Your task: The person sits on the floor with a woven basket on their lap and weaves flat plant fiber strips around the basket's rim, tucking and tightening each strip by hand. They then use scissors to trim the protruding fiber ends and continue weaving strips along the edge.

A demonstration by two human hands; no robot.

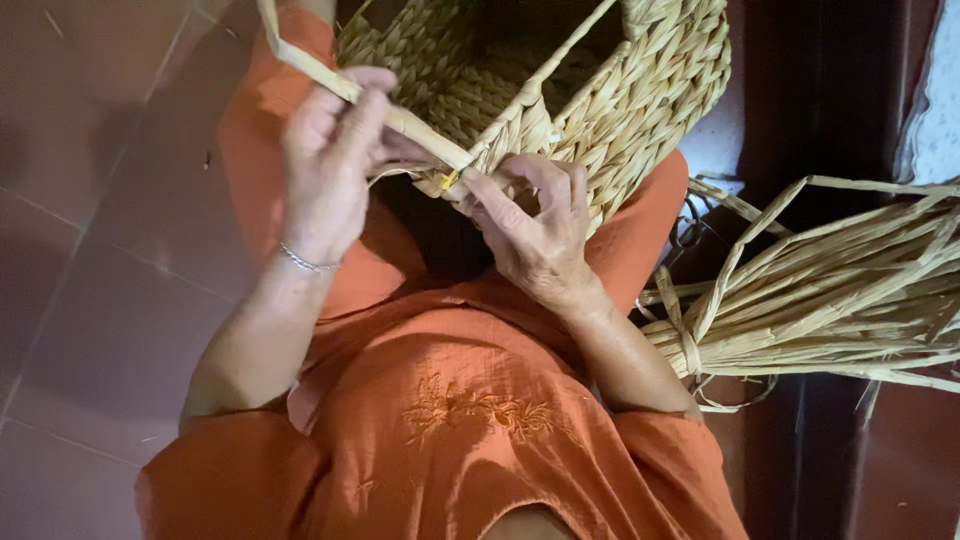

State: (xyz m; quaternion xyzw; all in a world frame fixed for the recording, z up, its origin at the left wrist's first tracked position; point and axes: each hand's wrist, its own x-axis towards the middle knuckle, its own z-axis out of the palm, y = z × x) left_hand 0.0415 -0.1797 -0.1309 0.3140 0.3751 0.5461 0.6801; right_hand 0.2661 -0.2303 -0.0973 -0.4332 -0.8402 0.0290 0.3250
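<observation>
A woven straw basket [640, 90] rests on my lap, its open mouth facing me. My left hand [330, 165] pinches a long flat straw strand [300, 62] that runs up and left from the basket's near rim. My right hand [535, 225] grips the basket's rim right where the strand meets it, fingers curled over the woven edge. A small yellow bit [448, 180] shows at that spot between the two hands. A thin bracelet circles my left wrist.
A tied bundle of loose straw strands [830, 300] lies to my right, beside my leg. Reddish floor tiles [90, 260] spread to the left. My orange embroidered garment [470, 430] fills the lower middle.
</observation>
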